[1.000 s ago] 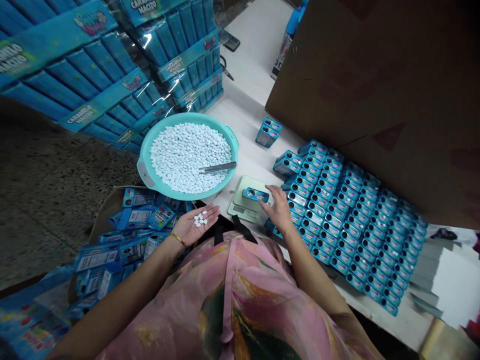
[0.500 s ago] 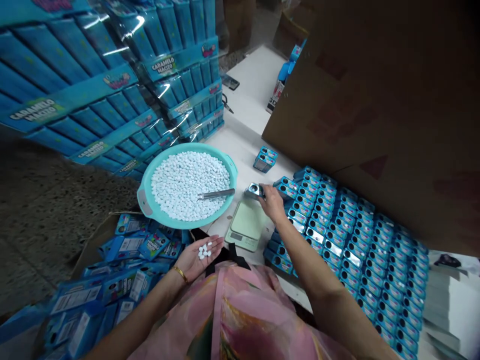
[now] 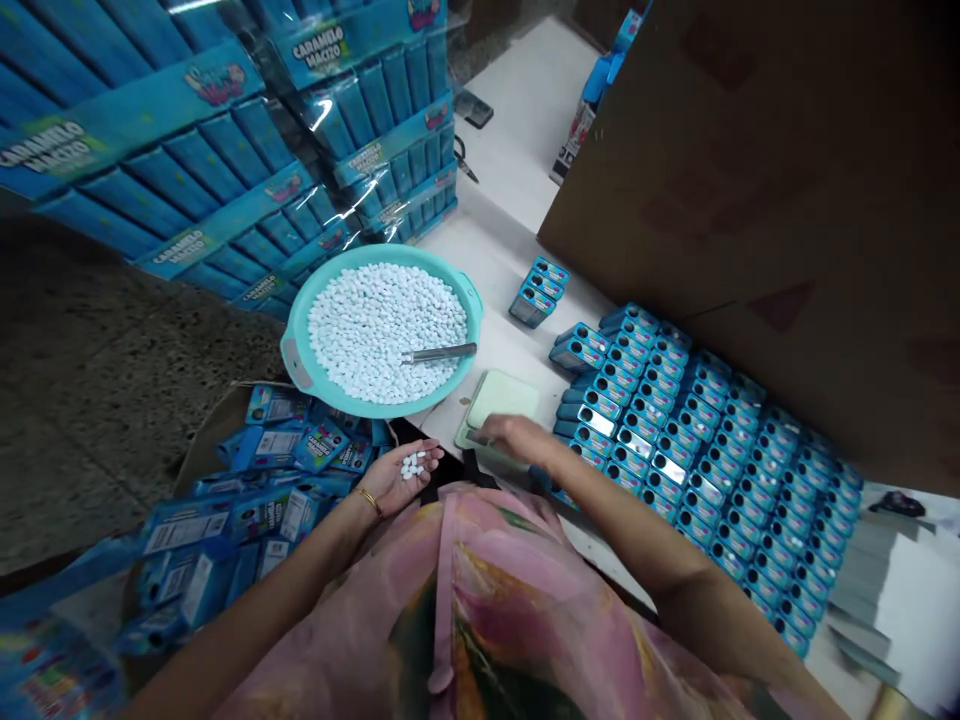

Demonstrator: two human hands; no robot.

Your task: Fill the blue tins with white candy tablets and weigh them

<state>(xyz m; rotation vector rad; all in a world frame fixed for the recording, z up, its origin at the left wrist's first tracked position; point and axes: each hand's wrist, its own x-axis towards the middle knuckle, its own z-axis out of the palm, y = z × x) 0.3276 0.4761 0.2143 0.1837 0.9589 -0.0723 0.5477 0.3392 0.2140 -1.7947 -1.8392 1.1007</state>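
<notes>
My left hand, palm up with fingers slightly curled, holds several small white candies. Over the front of the pale green kitchen scale is my right hand; its fingertips are blurred and partly hidden, and no box shows in it. The scale's plate bears nothing. Beyond the scale, three small blue candy boxes stand in a short row. To the left, a turquoise basin is full of white candies, with a metal-handled scoop resting in them.
Many blue boxes stand in rows at right, before a large cardboard sheet. Wrapped display packs are stacked at left. A carton of loose boxes sits below the basin. Scissors and a phone lie behind.
My right hand has let go of the small box, which now stands with the other two, and has moved back toward me over the scale. My left hand still holds the candies.
</notes>
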